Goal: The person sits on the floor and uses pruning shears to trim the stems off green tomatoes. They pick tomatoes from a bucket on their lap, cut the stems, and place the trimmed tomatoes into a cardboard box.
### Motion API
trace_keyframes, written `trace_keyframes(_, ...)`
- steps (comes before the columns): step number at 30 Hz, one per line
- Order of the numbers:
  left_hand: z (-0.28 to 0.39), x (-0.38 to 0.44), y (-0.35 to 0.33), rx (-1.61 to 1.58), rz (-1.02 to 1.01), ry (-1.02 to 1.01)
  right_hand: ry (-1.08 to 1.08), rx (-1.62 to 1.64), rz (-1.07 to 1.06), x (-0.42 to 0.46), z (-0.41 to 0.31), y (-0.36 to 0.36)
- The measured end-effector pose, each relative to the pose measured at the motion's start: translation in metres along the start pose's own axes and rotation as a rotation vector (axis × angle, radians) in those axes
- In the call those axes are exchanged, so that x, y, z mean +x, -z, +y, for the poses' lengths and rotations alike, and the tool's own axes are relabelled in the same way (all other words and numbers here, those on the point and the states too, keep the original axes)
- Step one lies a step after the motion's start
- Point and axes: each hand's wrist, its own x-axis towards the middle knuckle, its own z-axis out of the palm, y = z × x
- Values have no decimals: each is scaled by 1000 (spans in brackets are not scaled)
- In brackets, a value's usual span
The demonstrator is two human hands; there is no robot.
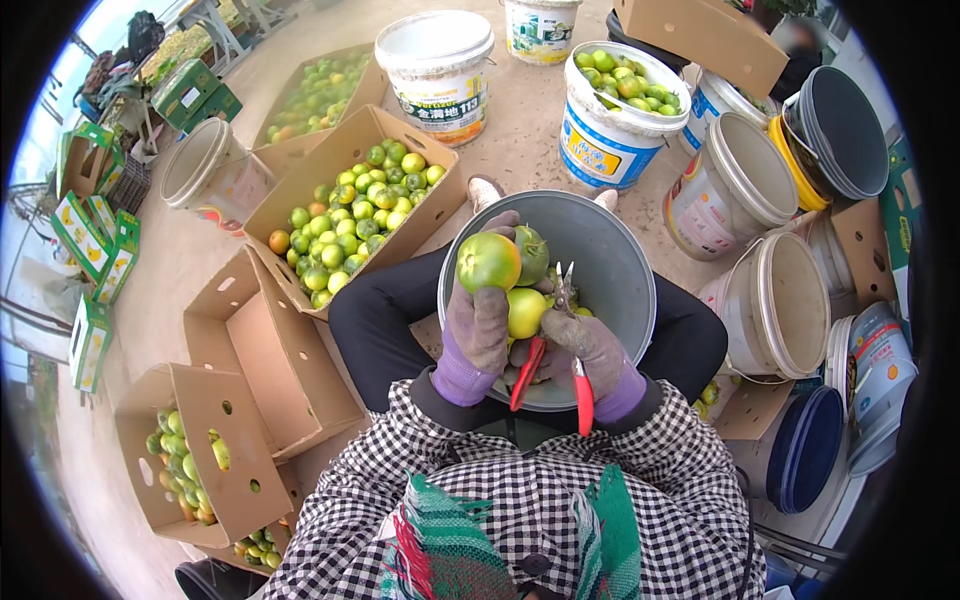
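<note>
A grey bucket [615, 247] stands between my bent legs, with several green tomatoes low inside it. Over it, my left hand [480, 322], in a grey-and-purple glove, holds a large green tomato [488, 262] with an orange flush. A darker green tomato [532, 256] sits against that one, by the left fingers. Just below them is a yellow-green tomato [526, 313], between my two hands; which hand supports it I cannot tell. My gloved right hand [589, 349] grips red-handled pruning snips [583, 397], their blade tips apart and pointing away from me beside the tomatoes.
At left, a cardboard box [427, 161] of green tomatoes adjoins a bare-bottomed cardboard box [262, 345] and another tomato box [232, 450]. Ahead stand a white bucket [439, 75] and a tomato-filled bucket [611, 146]. Several buckets [787, 307] crowd the right; a person [799, 60] is behind them.
</note>
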Motion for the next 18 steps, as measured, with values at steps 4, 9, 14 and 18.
trace_keyframes(4, -2, 1, 4, -174, 95, 53, 192, -293, 16, 8, 3, 14)
trace_keyframes(9, -17, -2, 7, -373, 252, 259, 679, -1298, 218, 5, 0, 6)
trace_keyframes(14, -16, 1, 10, -575, 201, 304, 1093, -1564, 215, 3, -7, 6)
trace_keyframes(18, -19, 3, 15, -535, 104, 263, 762, -1936, 324, -5, -17, 15)
